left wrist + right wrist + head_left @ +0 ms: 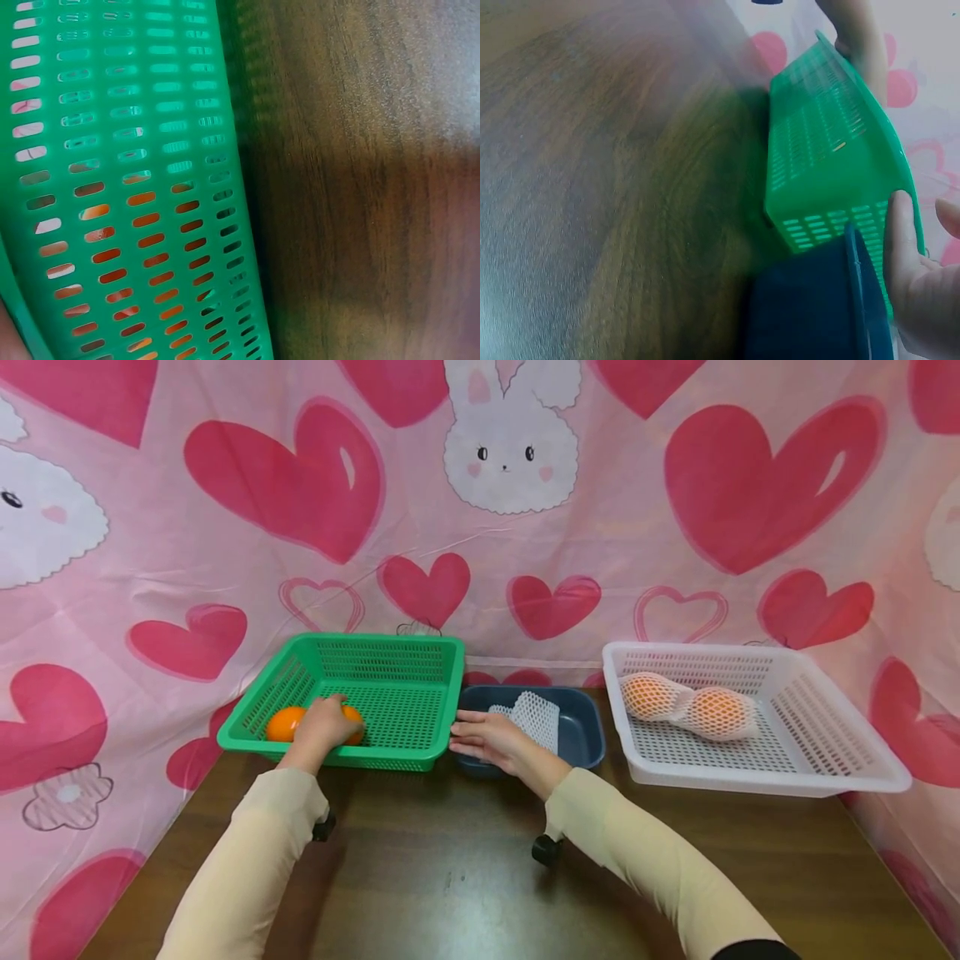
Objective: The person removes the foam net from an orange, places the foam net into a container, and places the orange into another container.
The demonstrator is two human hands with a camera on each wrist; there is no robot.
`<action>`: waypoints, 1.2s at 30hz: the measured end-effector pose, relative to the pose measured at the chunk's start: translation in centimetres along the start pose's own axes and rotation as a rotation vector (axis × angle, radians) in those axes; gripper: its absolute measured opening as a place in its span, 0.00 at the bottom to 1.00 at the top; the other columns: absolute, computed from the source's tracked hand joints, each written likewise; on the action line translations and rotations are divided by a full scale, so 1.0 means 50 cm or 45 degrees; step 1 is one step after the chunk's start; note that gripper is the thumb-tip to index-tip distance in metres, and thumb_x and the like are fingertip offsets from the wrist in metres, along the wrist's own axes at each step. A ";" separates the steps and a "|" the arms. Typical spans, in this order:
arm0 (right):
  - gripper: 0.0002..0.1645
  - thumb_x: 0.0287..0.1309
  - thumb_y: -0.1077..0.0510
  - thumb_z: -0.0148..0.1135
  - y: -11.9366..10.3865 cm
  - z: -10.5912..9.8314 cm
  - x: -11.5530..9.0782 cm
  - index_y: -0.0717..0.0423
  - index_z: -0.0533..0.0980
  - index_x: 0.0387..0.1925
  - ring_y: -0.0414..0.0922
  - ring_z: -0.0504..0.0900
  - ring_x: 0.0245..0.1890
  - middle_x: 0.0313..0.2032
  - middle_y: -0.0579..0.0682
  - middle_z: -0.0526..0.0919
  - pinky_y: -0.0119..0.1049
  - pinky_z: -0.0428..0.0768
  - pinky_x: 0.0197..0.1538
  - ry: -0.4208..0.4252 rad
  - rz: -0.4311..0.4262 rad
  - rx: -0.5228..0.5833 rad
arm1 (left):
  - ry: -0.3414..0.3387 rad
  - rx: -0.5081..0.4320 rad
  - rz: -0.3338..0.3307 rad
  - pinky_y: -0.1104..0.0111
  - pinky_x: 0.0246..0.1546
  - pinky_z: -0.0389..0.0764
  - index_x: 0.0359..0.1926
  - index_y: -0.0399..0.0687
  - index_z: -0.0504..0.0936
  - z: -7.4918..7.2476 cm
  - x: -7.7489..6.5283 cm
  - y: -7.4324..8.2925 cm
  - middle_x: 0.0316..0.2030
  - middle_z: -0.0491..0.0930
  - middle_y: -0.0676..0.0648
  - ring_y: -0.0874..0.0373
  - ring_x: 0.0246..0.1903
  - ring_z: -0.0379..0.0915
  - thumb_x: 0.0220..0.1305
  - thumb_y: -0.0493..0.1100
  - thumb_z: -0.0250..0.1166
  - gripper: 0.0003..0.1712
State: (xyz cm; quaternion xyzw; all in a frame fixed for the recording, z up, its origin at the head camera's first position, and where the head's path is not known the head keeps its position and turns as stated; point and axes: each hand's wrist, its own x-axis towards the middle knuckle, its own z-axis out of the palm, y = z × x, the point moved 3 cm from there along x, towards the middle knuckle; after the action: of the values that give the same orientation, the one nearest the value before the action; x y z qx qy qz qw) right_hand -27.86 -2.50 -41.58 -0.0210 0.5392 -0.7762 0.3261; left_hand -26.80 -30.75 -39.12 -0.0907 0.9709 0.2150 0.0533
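Observation:
My left hand reaches into the green basket at its near left corner. It grips the right-hand orange, its fingers over the far side and part of the fruit hidden beneath. Just left of the hand lies another orange. In the left wrist view only the basket's slotted wall shows, with orange colour behind the holes. My right hand, fingers extended, touches the green basket's right side. In the right wrist view a finger lies along the rim.
A dark blue tub with white foam net sleeves stands beneath and behind my right hand. The white basket on the right holds two net-wrapped round orange fruits. All stand on a brown wooden table before a pink heart-print cloth.

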 end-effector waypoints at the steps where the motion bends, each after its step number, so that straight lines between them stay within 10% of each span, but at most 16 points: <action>1: 0.30 0.74 0.68 0.53 -0.002 -0.001 -0.002 0.70 0.62 0.73 0.44 0.86 0.39 0.59 0.65 0.80 0.46 0.75 0.61 -0.002 0.009 -0.010 | 0.010 -0.001 0.002 0.37 0.57 0.71 0.74 0.30 0.61 0.000 0.000 0.000 0.66 0.60 0.20 0.26 0.60 0.64 0.68 0.47 0.65 0.42; 13: 0.30 0.78 0.61 0.50 -0.029 -0.011 -0.022 0.64 0.61 0.76 0.60 0.75 0.65 0.70 0.62 0.71 0.47 0.74 0.63 -0.075 0.052 -0.174 | 0.143 -0.018 0.064 0.35 0.59 0.69 0.75 0.30 0.60 -0.021 -0.009 0.013 0.69 0.55 0.20 0.22 0.63 0.60 0.70 0.49 0.66 0.42; 36: 0.31 0.76 0.59 0.53 -0.086 -0.084 -0.110 0.67 0.62 0.74 0.64 0.70 0.68 0.70 0.65 0.68 0.53 0.70 0.67 -0.263 -0.263 -0.669 | 0.277 -0.017 0.316 0.41 0.56 0.75 0.72 0.36 0.69 -0.017 -0.051 0.134 0.66 0.67 0.28 0.31 0.58 0.71 0.73 0.44 0.63 0.32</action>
State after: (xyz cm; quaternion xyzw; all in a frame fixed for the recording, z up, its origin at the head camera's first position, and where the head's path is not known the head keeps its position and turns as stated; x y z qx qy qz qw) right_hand -27.24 4.75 -37.91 -0.2384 0.6806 -0.6329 0.2819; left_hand -25.71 -24.75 -35.26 0.0070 0.9733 0.2152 -0.0796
